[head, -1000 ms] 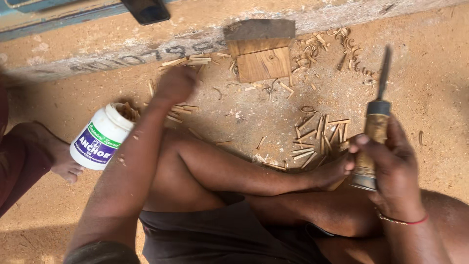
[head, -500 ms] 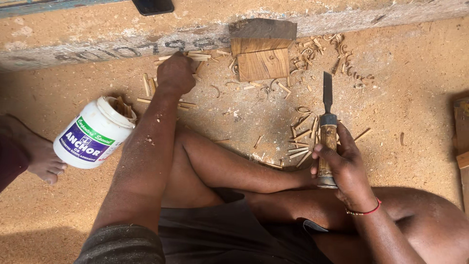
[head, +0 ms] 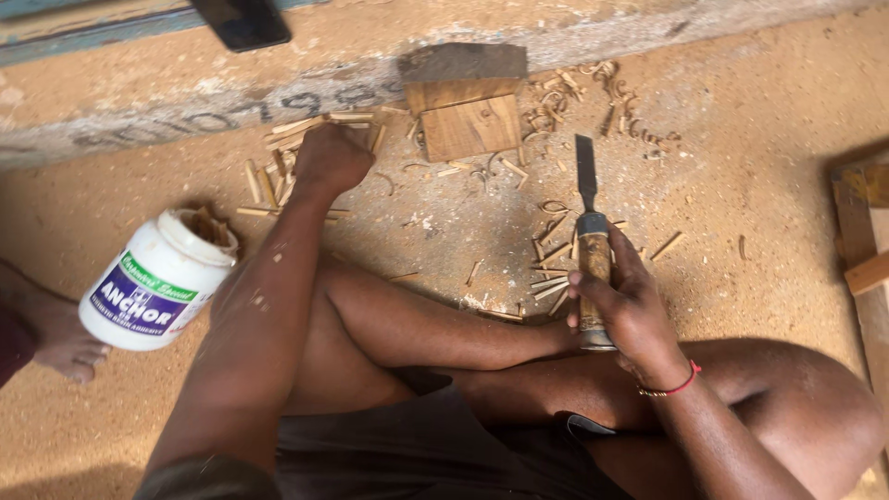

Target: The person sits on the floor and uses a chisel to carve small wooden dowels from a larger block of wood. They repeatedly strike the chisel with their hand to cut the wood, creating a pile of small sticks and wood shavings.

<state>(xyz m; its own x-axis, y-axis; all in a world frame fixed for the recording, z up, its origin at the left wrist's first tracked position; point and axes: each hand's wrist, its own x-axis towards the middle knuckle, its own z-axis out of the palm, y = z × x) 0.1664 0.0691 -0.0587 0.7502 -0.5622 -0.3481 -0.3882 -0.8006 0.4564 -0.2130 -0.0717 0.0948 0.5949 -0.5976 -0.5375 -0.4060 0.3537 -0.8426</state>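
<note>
I sit cross-legged on a sandy floor. My right hand (head: pixel 622 301) grips the wooden handle of a chisel (head: pixel 589 236), its dark blade pointing away from me above a scatter of thin wooden sticks (head: pixel 551 278). My left hand (head: pixel 331 157) is stretched forward, fingers curled down on a pile of small wooden sticks (head: pixel 278 176) near the concrete step. Whether it holds any stick is hidden. A small wooden block (head: pixel 468 116) stands beyond the two hands.
A white plastic jar (head: pixel 157 282) with a purple and green label lies tilted at my left, sticks inside. Another person's bare foot (head: pixel 57 338) is at the left edge. Wood shavings (head: pixel 593 93) lie near the block. Wooden pieces (head: pixel 866 241) sit at right. A dark phone (head: pixel 243 20) rests on the step.
My right hand with the chisel has moved left and nearer my leg. My left hand stays on the stick pile. The view has shifted slightly.
</note>
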